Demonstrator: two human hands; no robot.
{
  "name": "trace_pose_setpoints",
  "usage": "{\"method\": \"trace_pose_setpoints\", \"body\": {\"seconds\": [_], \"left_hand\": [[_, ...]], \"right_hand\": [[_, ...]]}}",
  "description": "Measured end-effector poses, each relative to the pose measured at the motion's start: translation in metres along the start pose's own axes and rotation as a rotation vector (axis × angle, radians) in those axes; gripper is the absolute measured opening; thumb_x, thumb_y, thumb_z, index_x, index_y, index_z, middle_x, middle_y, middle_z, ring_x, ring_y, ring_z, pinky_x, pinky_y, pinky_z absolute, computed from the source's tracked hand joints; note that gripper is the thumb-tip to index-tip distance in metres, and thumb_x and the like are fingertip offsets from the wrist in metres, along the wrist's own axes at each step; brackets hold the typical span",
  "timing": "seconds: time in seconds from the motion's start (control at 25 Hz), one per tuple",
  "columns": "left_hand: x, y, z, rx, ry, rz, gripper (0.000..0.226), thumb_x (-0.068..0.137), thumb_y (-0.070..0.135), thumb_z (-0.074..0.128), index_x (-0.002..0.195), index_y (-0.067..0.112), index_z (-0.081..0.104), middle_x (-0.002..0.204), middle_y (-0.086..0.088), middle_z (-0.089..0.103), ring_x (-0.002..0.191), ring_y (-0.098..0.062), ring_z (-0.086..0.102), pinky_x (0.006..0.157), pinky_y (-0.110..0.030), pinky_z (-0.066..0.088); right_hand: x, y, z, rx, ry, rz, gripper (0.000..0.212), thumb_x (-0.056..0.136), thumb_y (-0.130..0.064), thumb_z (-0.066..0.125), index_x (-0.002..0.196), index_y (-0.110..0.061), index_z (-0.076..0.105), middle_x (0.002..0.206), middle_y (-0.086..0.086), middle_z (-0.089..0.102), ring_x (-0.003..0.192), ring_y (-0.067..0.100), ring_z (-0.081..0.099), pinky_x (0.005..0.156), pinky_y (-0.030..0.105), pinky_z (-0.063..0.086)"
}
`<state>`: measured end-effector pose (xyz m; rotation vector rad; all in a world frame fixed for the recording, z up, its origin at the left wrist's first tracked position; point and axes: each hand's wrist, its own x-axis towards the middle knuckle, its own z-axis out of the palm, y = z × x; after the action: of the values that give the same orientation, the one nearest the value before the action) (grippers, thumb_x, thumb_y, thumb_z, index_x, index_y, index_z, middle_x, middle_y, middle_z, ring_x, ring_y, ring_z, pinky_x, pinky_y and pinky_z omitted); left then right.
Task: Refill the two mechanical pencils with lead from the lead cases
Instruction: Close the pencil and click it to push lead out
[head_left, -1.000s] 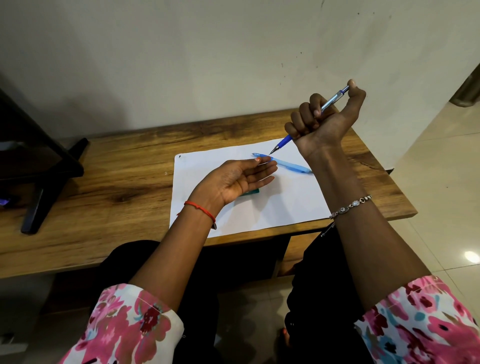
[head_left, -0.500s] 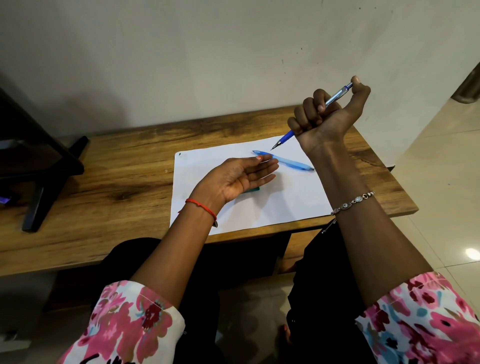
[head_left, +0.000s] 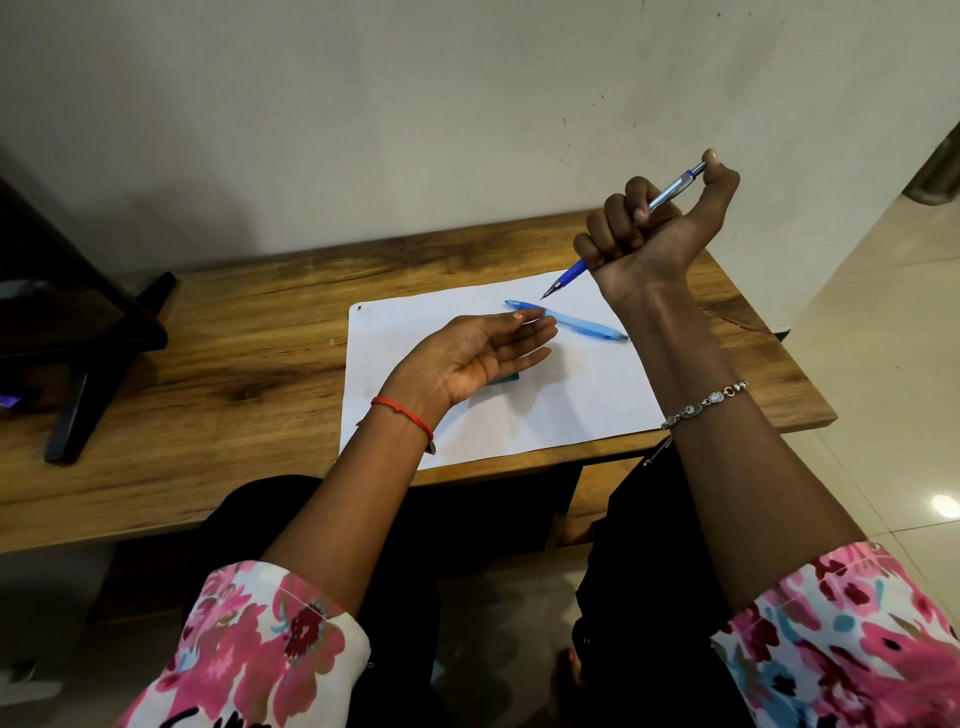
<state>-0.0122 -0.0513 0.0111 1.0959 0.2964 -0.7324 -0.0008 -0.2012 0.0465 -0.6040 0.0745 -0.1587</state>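
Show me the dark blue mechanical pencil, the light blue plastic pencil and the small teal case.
Dark blue mechanical pencil (head_left: 573, 272): head view, blue grip near tip.
Light blue plastic pencil (head_left: 587, 326): head view, mid barrel.
Small teal case (head_left: 508, 379): head view, exposed edge.

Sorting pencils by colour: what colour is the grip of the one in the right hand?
Dark blue grip on the mechanical pencil, best in the head view.

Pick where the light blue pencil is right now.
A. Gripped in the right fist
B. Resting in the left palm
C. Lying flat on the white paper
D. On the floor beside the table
C: the light blue pencil lies flat on the white paper, the right hand grips the darker blue pencil, and the left hand is open and holds nothing.
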Motion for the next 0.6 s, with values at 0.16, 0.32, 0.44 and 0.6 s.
{"method": "trace_pose_setpoints", "body": {"seconds": [0.16,0.32,0.44,0.6], "left_hand": [[0.0009,0.0006,-0.0007,0.001,0.003,0.003,0.02,0.093,0.002,0.043,0.093,0.0,0.063,0.086,-0.012,0.07,0.098,-0.022,0.063,0.086,-0.034,0.051],[0.0017,-0.0001,-0.0023,0.006,0.0,0.008,0.021,0.093,0.002,0.043,0.093,0.0,0.063,0.079,-0.01,0.072,0.089,-0.02,0.066,0.084,-0.033,0.052],[0.0016,-0.0003,-0.0023,0.005,-0.001,0.011,0.02,0.093,0.002,0.043,0.094,0.0,0.063,0.079,-0.01,0.073,0.085,-0.02,0.067,0.086,-0.034,0.051],[0.0014,0.0001,-0.0019,-0.003,0.002,0.013,0.02,0.093,0.002,0.043,0.094,0.0,0.063,0.086,-0.012,0.071,0.089,-0.02,0.066,0.086,-0.034,0.051]], "right_hand": [[0.0001,-0.0005,0.0002,-0.004,0.002,-0.003,0.061,0.086,-0.058,0.023,0.043,-0.014,0.026,0.037,-0.004,0.011,0.035,0.012,0.009,0.041,0.016,0.014],[-0.0005,0.0,0.0,-0.002,-0.006,-0.006,0.061,0.087,-0.055,0.023,0.042,-0.013,0.027,0.036,-0.004,0.012,0.034,0.012,0.01,0.042,0.015,0.014],[-0.0014,-0.0005,0.0008,-0.003,-0.001,-0.006,0.062,0.087,-0.058,0.023,0.043,-0.013,0.026,0.036,-0.004,0.012,0.035,0.012,0.009,0.042,0.015,0.014],[-0.002,-0.0016,0.0018,-0.012,-0.001,-0.008,0.061,0.087,-0.054,0.023,0.043,-0.013,0.026,0.036,-0.003,0.012,0.036,0.012,0.009,0.042,0.016,0.015]]}}
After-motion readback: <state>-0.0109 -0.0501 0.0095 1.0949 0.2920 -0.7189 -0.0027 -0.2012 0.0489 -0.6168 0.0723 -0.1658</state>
